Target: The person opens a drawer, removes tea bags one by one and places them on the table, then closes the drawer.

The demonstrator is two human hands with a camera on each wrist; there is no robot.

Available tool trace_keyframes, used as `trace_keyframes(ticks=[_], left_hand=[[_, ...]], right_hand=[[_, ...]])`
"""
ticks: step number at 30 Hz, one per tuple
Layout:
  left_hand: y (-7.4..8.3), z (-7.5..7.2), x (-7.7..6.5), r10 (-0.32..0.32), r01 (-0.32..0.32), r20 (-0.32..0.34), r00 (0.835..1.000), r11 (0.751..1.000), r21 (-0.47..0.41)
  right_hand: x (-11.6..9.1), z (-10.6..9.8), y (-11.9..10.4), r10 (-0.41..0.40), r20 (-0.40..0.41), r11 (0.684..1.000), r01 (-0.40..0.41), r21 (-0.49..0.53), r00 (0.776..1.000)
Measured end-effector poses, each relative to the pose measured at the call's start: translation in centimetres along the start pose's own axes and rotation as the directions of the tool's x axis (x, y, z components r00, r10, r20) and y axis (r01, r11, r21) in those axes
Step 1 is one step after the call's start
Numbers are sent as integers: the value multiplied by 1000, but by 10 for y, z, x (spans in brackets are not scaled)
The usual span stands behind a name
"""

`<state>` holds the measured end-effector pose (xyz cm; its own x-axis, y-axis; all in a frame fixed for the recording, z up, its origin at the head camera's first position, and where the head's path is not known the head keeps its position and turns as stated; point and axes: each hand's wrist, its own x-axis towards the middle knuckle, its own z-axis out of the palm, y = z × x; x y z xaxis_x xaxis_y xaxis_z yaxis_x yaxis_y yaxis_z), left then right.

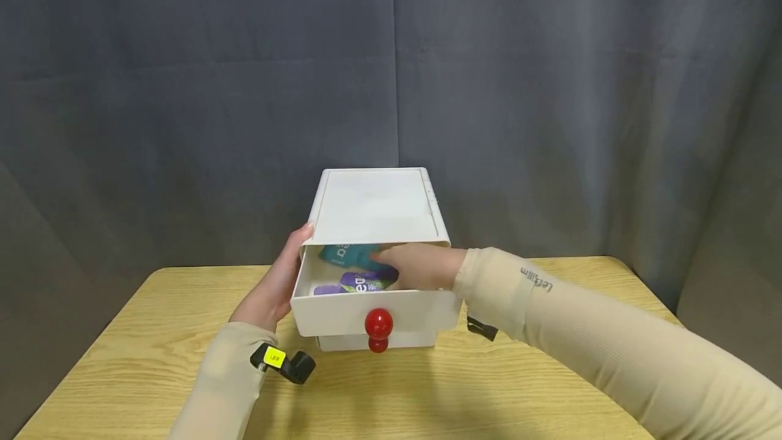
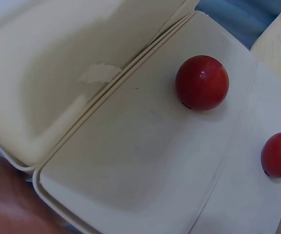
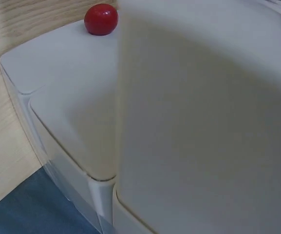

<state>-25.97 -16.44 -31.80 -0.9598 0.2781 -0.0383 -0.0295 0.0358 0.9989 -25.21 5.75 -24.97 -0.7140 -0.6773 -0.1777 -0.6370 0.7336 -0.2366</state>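
Observation:
A white drawer unit [image 1: 379, 202] stands on the table, its top drawer [image 1: 342, 318] pulled out. Against the unit's left side rests my left hand [image 1: 284, 284], thumb at the upper front corner and the other fingers hidden. My right hand [image 1: 421, 265] reaches over the drawer's right wall, with its thumb over a teal packet [image 1: 345, 254]. A purple and green packet [image 1: 360, 282] lies nearer the drawer front, close below that hand. The drawer front hides the right fingertips, so I cannot tell whether they hold a packet.
Red round knobs sit on the drawer fronts, among them an upper knob [image 2: 202, 83] and a lower knob [image 2: 279, 155] in the left wrist view. The wooden table [image 1: 153, 358] extends around the unit. A dark grey curtain [image 1: 244, 87] hangs behind it.

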Motion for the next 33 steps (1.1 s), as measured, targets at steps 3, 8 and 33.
trace_keyframes(ticks=[3,8,33], left_hand=[[1,-1,1,2,-2,3,1000,1000,-7],[2,-2,3,10,-9,13,1000,1000,-24],[5,-6,0,50,-50,6,999,998,-34]], right_hand=[[0,-2,1,-31,-4,999,31,7,1000],[-3,-7,2,0,-8,996,0,91,1000],[-45,-26,8,-78,-319,903,202,379,945]])
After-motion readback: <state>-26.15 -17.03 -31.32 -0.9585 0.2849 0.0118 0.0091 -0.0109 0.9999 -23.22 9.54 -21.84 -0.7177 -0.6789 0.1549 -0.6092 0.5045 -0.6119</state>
